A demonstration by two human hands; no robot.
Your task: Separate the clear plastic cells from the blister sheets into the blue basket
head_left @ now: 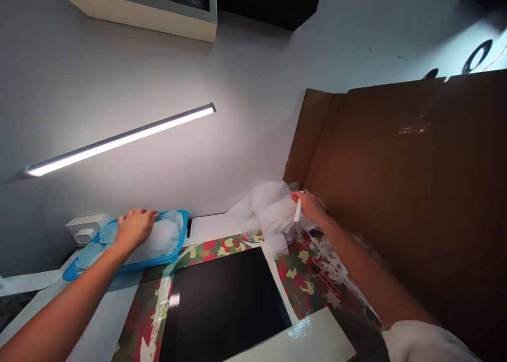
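My left hand (pixel 137 227) is over a blue plastic tray (pixel 182 239), its fingers bent and slightly apart, with the tips partly hidden. Inside the tray lie stacks of thin, translucent pieces, white ones (pixel 161 237) in the middle and pale blue ones (pixel 89 255) towards the left. On the right, my right hand (pixel 311 206) is closed around a slim white stick (pixel 298 210), which points downward. That hand is at the edge of a crumpled heap of sheer white material (pixel 269 206); whether it also grips some of it is hidden.
A black glossy board (pixel 225 304) lies on the camouflage-patterned table cover (pixel 209 249), beside a pale sheet (pixel 301 338). Tangled white strips (pixel 330 259) lie under my right forearm. A tall cardboard panel (pixel 404 182) stands at right. Behind is a wall with a lit tube lamp (pixel 122 139).
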